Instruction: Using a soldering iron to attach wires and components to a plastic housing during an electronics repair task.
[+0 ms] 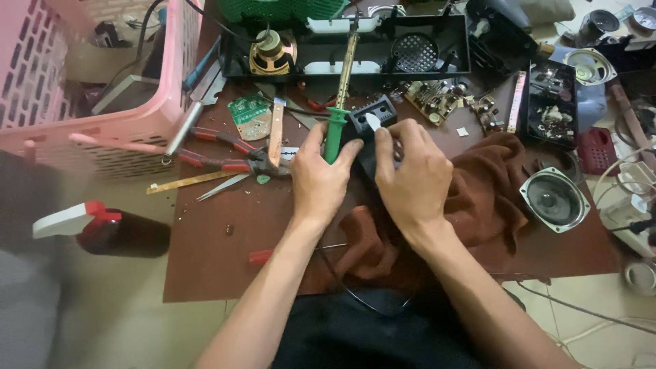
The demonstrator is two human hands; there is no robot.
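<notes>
Left hand (320, 179) is clamped around the green-handled soldering iron (337, 130), shaft pointing away toward the black casing (345, 44); my right hand (410, 174) grips a small black plastic part (372, 119) just beside it, above the brown cloth (485, 198). I judge the hot tip could slip and scorch the cloth or my fingers, since they sit so close.

Both forearms are bare to the elbow; no sleeves, watch, rings or gloves are visible. The left hand (320, 181) and right hand (412, 179) are uncovered. Dark, black-looking clothing covers the lap below the forearms.
</notes>
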